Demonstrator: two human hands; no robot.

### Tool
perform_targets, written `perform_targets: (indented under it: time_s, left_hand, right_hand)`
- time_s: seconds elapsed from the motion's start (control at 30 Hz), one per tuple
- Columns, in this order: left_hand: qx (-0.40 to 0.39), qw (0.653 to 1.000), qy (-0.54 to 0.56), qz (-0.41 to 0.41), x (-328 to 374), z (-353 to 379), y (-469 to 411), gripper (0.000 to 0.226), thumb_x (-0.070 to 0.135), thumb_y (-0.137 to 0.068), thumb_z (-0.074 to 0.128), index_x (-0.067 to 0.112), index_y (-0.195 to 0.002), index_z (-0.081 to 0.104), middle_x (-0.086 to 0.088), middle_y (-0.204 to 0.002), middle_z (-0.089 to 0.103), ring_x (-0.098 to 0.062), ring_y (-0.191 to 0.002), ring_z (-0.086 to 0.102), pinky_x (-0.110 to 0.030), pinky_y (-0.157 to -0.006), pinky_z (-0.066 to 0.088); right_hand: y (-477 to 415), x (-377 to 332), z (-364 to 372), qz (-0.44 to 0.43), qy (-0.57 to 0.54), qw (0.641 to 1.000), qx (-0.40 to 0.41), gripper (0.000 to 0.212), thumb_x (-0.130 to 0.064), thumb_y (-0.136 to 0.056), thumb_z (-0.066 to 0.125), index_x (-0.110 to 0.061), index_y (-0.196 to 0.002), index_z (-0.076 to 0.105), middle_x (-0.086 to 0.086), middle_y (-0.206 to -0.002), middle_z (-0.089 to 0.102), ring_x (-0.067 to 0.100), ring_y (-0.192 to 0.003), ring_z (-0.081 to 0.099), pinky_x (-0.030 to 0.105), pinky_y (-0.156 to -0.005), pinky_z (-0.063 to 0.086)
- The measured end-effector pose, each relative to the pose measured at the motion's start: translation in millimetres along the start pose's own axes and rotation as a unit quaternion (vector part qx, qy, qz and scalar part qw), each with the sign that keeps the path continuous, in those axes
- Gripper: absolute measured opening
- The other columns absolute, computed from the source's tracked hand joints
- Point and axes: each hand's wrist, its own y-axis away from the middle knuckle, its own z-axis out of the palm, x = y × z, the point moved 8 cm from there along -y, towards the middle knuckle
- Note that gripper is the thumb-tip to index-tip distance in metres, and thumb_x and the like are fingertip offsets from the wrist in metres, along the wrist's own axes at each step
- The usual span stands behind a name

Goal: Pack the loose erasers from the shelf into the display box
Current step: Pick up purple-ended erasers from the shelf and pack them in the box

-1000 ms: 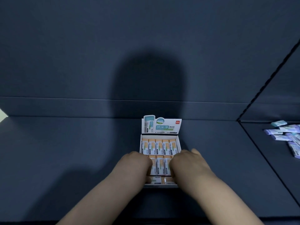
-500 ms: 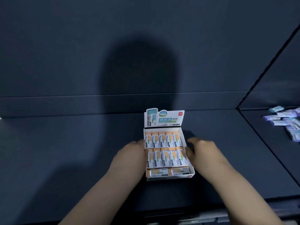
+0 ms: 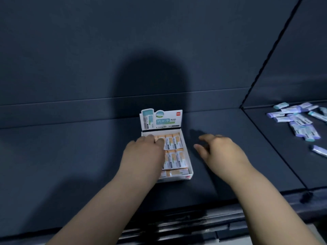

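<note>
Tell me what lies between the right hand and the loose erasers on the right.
In the head view, only bare dark shelf and a black divider seam lie between right hand and loose erasers.

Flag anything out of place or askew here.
Loose erasers lie scattered at all angles on the right shelf section, with one stray apart from the heap, nearer the front. In the box, the front row lies crosswise to the other rows. Nothing looks damaged.
</note>
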Motion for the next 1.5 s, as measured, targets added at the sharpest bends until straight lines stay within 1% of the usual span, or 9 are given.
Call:
perform_targets:
  time_s: [0.1,0.17,0.3,0.37,0.67,0.83,1.2,1.4,1.5]
  left_hand:
    - [0.022,0.998,-0.025,0.045,48.0,-10.1,-5.1,0.023,0.038,-0.069,0.072,0.020,-0.084,0.071,0.000,-0.070,0.064,-0.022,-0.065,0.061,-0.030,-0.056,0.043]
    - [0.016,0.998,-0.004,0.054,82.7,-13.7,-9.0,0.024,0.038,-0.063,0.077,0.018,-0.077,0.071,-0.001,-0.064,0.062,-0.024,-0.060,0.060,-0.032,-0.054,0.044]
    - [0.009,0.999,0.025,0.032,155.9,-19.6,-18.7,0.037,0.042,-0.095,0.039,0.022,-0.123,0.052,-0.001,-0.111,0.058,-0.023,-0.105,0.051,-0.035,-0.085,0.036]
    - [0.020,0.999,0.035,0.030,196.4,-19.8,-26.2,0.041,0.043,-0.097,0.030,0.024,-0.131,0.044,0.001,-0.121,0.053,-0.022,-0.113,0.045,-0.035,-0.090,0.032]
    - [-0.023,0.996,0.066,0.054,323.3,-13.1,-56.7,0.044,0.043,-0.097,0.032,0.024,-0.137,0.038,0.001,-0.125,0.051,-0.020,-0.116,0.044,-0.033,-0.094,0.030]
    - [-0.030,0.995,0.071,0.059,339.2,-6.9,-85.8,0.045,0.041,-0.097,0.034,0.025,-0.139,0.035,0.002,-0.125,0.050,-0.019,-0.116,0.044,-0.032,-0.091,0.031]
    - [-0.080,0.988,0.075,0.111,364.2,22.3,-154.6,0.039,0.035,-0.097,0.038,0.026,-0.135,0.039,0.003,-0.124,0.049,-0.018,-0.114,0.045,-0.030,-0.089,0.034]
    - [-0.110,0.987,0.082,0.078,383.9,40.8,-183.5,0.053,0.027,-0.097,0.040,0.025,-0.146,0.021,0.002,-0.130,0.043,-0.020,-0.118,0.043,-0.032,-0.091,0.037]
    - [-0.117,0.987,0.103,0.041,392.2,45.7,-197.8,0.066,0.010,-0.092,0.043,0.032,-0.148,0.015,0.004,-0.138,0.035,-0.020,-0.123,0.039,-0.032,-0.093,0.038]
  right_hand:
    - [5.7,24.5,-10.1,-0.040,0.010,0.999,-0.029,0.043,-0.050,-0.089,0.047,-0.027,-0.125,0.051,0.002,-0.113,0.059,0.025,-0.099,0.058,0.034,-0.081,0.050]
    - [11.3,50.0,-20.8,-0.051,0.021,0.997,-0.044,0.044,-0.053,-0.088,0.046,-0.030,-0.125,0.051,0.000,-0.115,0.058,0.024,-0.101,0.057,0.034,-0.084,0.049]
    - [25.6,119.2,-49.5,-0.064,0.043,0.995,-0.061,0.044,-0.054,-0.087,0.048,-0.030,-0.124,0.052,-0.001,-0.116,0.058,0.023,-0.106,0.056,0.034,-0.089,0.047]
    - [33.6,159.6,-65.3,-0.067,0.057,0.994,-0.065,0.043,-0.053,-0.086,0.049,-0.029,-0.122,0.054,0.000,-0.113,0.059,0.022,-0.107,0.056,0.033,-0.088,0.047]
    - [46.4,289.1,-103.1,-0.027,0.058,0.993,-0.099,0.040,-0.046,-0.086,0.054,-0.029,-0.123,0.054,-0.001,-0.121,0.055,0.021,-0.111,0.054,0.032,-0.090,0.046]
    - [29.1,318.9,-107.7,0.005,0.032,0.995,-0.093,0.033,-0.041,-0.087,0.055,-0.030,-0.117,0.057,-0.003,-0.111,0.056,0.019,-0.102,0.056,0.030,-0.085,0.047]
    - [-13.4,375.2,-110.4,0.066,0.007,0.994,-0.089,0.038,-0.038,-0.085,0.059,-0.026,-0.121,0.057,-0.001,-0.120,0.056,0.020,-0.108,0.056,0.035,-0.091,0.047]
    - [-36.2,400.4,-105.3,0.028,0.001,0.993,-0.112,0.040,-0.039,-0.086,0.058,-0.029,-0.125,0.054,-0.003,-0.123,0.054,0.018,-0.113,0.053,0.033,-0.095,0.045]
    - [-52.3,411.8,-107.0,-0.016,0.007,0.991,-0.135,0.041,-0.038,-0.087,0.056,-0.027,-0.126,0.052,-0.002,-0.122,0.054,0.016,-0.112,0.052,0.030,-0.095,0.043]
